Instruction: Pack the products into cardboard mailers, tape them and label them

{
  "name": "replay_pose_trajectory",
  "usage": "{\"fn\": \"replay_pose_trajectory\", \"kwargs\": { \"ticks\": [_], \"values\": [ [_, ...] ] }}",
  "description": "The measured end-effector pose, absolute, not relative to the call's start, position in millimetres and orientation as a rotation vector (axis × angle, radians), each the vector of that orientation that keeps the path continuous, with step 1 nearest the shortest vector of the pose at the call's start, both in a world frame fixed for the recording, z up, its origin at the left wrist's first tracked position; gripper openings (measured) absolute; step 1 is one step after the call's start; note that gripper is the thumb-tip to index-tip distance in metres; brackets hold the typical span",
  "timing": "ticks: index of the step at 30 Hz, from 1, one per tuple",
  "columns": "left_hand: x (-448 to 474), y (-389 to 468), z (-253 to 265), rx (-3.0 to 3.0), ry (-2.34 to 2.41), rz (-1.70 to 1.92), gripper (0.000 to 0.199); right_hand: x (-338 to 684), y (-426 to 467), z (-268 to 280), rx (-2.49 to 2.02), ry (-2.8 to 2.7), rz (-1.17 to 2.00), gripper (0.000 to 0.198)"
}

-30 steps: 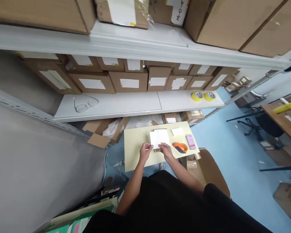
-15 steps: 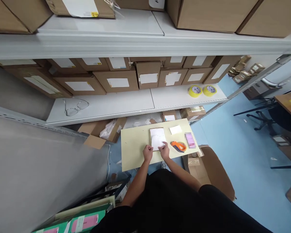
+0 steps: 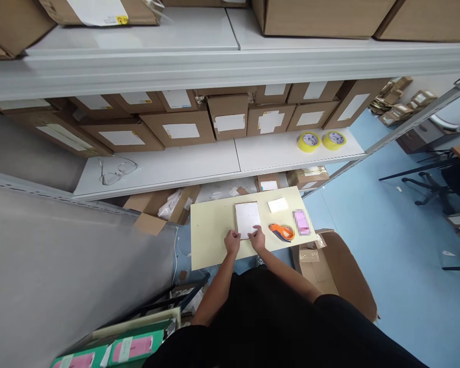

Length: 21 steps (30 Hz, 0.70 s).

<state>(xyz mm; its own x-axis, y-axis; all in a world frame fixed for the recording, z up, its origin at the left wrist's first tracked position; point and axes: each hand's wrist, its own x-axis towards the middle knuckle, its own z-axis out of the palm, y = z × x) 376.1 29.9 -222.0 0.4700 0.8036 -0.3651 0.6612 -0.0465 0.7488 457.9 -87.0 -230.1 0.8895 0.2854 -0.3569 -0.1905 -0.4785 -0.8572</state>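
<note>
Over the cream table (image 3: 209, 232), your left hand (image 3: 232, 242) and right hand (image 3: 257, 239), grips unclear, could skew the white sheet (image 3: 247, 216) ahead through uneven pressure.

We cannot read any word or number. White labels (image 3: 181, 131) stand on the cardboard boxes (image 3: 207, 134) of the shelf (image 3: 199, 161), but their print is too small for us. We also cannot make out the dark print inside the yellow tape rolls (image 3: 308, 147), nor the yellow-marked label (image 3: 99, 11) on the upper package (image 3: 141, 12).
</note>
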Motion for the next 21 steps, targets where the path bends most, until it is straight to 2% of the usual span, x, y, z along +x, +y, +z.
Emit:
{"fn": "replay_pose_trajectory", "kwargs": {
  "ticks": [6, 16, 19, 21],
  "values": [
    [375, 25, -220, 1.802, 1.308, 0.144, 0.015, 459, -88, -226, -2.039, -0.108, 0.603, 0.034],
    [382, 26, -201, 1.902, 1.409, -0.164, 0.009, 467, -82, -211, -2.503, -0.316, 0.86, 0.03],
    [388, 38, -194, 1.939, 1.425, -0.337, 0.017, 477, -80, -203, -2.622, -0.428, 0.941, 0.031],
    [390, 48, -191, 1.97, 1.407, -0.449, 0.03, 484, -81, -199, -2.677, -0.477, 0.99, 0.042]
  ]
}}
